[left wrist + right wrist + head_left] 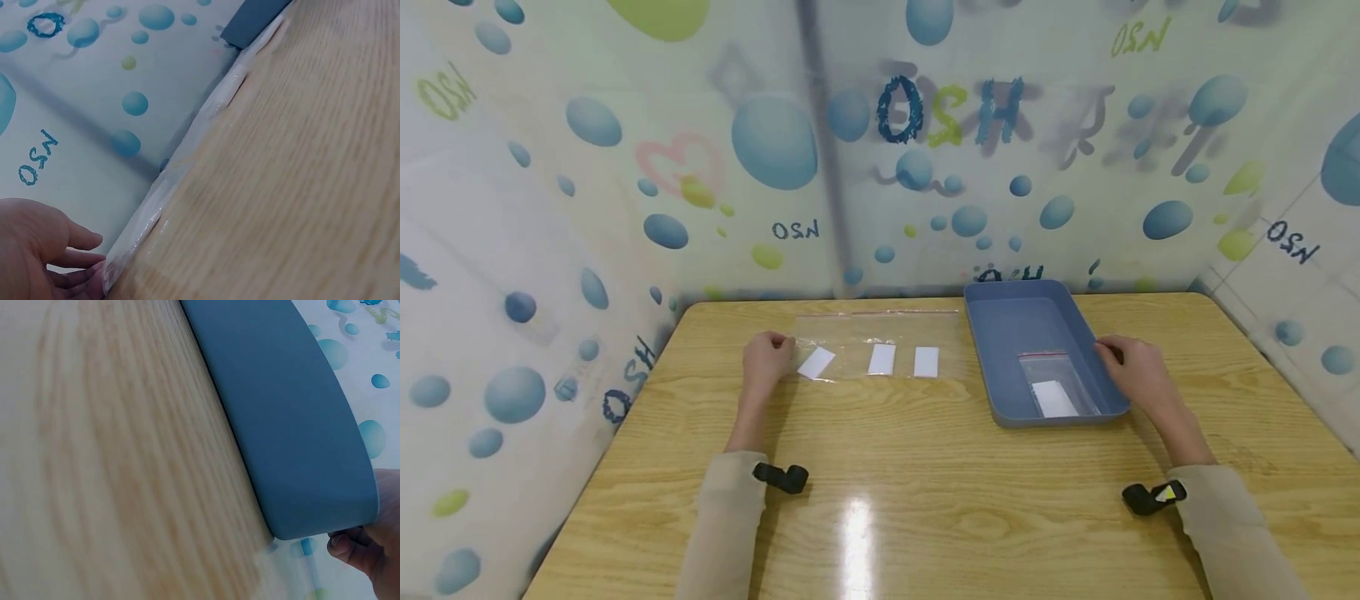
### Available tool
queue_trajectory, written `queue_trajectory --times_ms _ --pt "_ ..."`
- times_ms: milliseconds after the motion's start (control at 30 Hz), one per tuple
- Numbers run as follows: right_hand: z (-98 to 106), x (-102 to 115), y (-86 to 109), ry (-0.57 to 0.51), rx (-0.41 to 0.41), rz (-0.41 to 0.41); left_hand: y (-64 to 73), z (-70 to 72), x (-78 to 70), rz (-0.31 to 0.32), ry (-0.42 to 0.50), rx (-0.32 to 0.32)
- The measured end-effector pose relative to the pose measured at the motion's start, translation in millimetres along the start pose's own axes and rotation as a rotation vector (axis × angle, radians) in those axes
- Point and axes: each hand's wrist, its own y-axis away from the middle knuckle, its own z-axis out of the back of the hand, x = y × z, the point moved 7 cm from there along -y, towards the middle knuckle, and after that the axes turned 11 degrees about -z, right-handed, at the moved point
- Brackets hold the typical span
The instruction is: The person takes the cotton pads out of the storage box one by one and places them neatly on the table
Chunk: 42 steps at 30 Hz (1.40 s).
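Three clear zip bags lie in a row on the table [880, 492], each with a white card in it: a tilted left card [816, 362], a middle card [882, 359] and a right card [927, 362]. My left hand [767, 357] touches the left edge of the leftmost bag [134, 240] with its fingertips, thumb held apart. A blue-grey tray [1011, 312] stands right of the row. Inside it, near the front, is a zip bag [1047, 367] with white cards [1054, 400]. My right hand [1138, 371] holds the tray's right rim, its fingers partly hidden behind the tray in the right wrist view.
A printed curtain [887, 225] hangs close behind the table's back edge, with more of it along both sides. Small black cameras sit on the left wrist [781, 477] and the right wrist [1153, 497].
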Motion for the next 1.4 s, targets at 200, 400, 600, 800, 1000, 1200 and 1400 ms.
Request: queue_trajectory --times_ms 200,400,600,800,1000,1200,1400 --pt "1.2 2.4 -0.9 0.001 -0.004 -0.001 0.3 1.4 0.4 0.037 -0.001 0.068" --pt "0.0 0.1 -0.7 -0.006 0.004 -0.007 3.6 5.9 -1.3 0.021 0.009 0.06" --pt "-0.6 -1.0 -0.1 -0.004 0.007 -0.008 3.8 8.9 -2.6 0.005 0.035 0.023" --pt "-1.0 -1.7 0.2 -0.005 0.01 -0.013 3.5 10.6 -9.3 -0.041 0.057 -0.016" --pt "-1.4 -3.3 0.0 -0.005 0.01 -0.016 5.9 11.2 -20.5 -0.064 0.114 -0.03" --pt "-1.4 -3.4 0.1 -0.007 0.019 -0.028 7.1 7.4 -27.6 -0.072 0.175 -0.03" --pt "-1.3 -2.5 -0.3 -0.004 0.017 -0.029 9.8 1.5 -35.1 -0.068 0.224 -0.017"
